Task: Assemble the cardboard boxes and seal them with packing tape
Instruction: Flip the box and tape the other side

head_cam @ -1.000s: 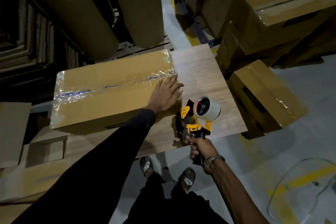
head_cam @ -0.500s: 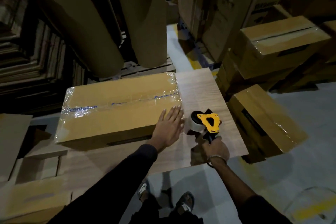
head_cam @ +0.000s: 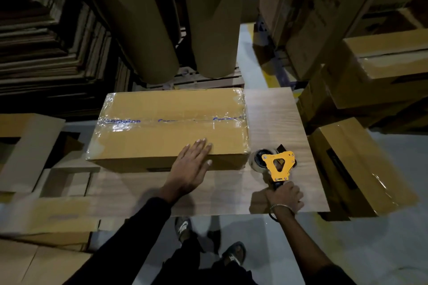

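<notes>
A closed cardboard box (head_cam: 162, 136) lies on the wooden table (head_cam: 278, 118), sealed along its top seam with clear tape that carries blue print. My left hand (head_cam: 191, 166) rests flat with straight fingers on the box's near top edge. To the right of the box, a yellow tape dispenser (head_cam: 276, 165) with a roll of clear tape lies on its side on the table. My right hand (head_cam: 284, 195) grips its black handle.
Taped boxes (head_cam: 354, 169) stand right of the table, with stacked boxes (head_cam: 382, 71) behind. Two big brown paper rolls (head_cam: 208, 18) stand beyond the table. Flat cardboard sheets (head_cam: 30, 150) lie at the left. My feet (head_cam: 208, 238) stand on the grey floor below the table edge.
My right hand has laid the tape dispenser down on its side on the table. My left hand slid from the box's right end to the middle of its near edge.
</notes>
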### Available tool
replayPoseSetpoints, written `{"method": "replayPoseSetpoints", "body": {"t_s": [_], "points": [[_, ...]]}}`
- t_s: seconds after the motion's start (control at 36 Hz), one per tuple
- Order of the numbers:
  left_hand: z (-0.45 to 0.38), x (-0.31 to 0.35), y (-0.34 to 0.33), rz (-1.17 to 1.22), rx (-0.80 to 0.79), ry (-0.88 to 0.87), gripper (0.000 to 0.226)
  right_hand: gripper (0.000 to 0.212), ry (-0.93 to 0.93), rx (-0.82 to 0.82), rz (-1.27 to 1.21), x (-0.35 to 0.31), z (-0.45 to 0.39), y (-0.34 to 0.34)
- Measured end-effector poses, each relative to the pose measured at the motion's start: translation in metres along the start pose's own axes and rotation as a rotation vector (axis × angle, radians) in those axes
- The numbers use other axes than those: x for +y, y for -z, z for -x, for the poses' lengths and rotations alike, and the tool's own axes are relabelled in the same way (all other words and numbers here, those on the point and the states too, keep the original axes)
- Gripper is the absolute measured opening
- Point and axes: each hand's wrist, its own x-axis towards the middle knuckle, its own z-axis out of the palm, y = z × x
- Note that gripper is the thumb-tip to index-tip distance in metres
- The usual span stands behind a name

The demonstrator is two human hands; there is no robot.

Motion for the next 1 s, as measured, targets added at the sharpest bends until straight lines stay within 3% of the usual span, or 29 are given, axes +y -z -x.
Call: {"method": "replayPoseSetpoints", "body": {"t_s": [0.19, 0.31, 0.42, 0.58, 0.75, 0.86, 1.0], "points": [[0.002, -0.035, 0.014, 0.066, 0.043, 0.101, 0.051, 0.030, 0.455, 0.381, -0.442, -0.094, 0.042, 0.059], [-0.002, -0.052, 0.028, 0.029, 0.054, 0.162, 0.057, 0.047, 0.581, 0.229, -0.532, -0.150, 0.055, 0.066], [-0.013, -0.073, 0.038, -0.142, 0.102, 0.301, 0.069, 0.064, 0.602, 0.104, -0.368, -0.181, 0.049, 0.053], [-0.024, -0.091, 0.032, -0.188, 0.091, 0.377, 0.077, 0.072, 0.537, 0.112, -0.124, -0.217, 0.027, 0.052], [-0.027, -0.095, 0.029, -0.191, 0.093, 0.365, 0.074, 0.063, 0.449, 0.098, -0.140, -0.269, -0.024, 0.061], [-0.027, -0.095, 0.026, -0.166, 0.193, 0.329, 0.065, 0.051, 0.390, 0.055, -0.180, -0.304, -0.054, 0.073], [-0.031, -0.097, 0.027, -0.194, 0.183, 0.339, 0.064, 0.058, 0.399, -0.022, -0.236, -0.334, -0.088, 0.089]]}}
